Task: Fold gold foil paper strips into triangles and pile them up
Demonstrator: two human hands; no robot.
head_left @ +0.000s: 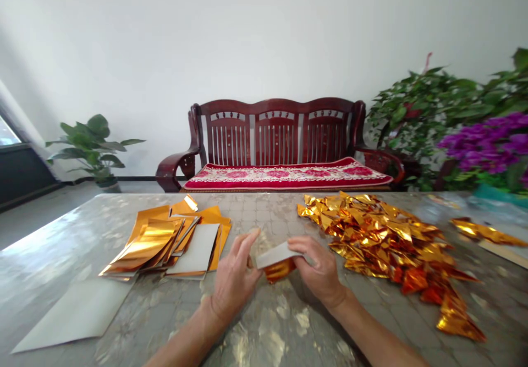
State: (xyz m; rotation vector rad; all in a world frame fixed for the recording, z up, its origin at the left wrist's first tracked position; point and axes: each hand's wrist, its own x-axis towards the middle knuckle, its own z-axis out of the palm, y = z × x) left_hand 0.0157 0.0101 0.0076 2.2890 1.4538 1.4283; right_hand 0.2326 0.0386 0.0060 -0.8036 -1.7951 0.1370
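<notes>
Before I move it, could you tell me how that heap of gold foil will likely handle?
The crumpled gold foil looks light and floppy, judging by its many sharp creases. Its pieces lie loose in a sprawling heap, so they would probably slide apart when pushed. It may also tear if gripped hard.

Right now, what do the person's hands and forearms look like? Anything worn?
The left hand and right hand are bare: no gloves, rings, watch or bracelet show. The left forearm and right forearm are bare to the frame edge, no sleeve or cuff showing.
</notes>
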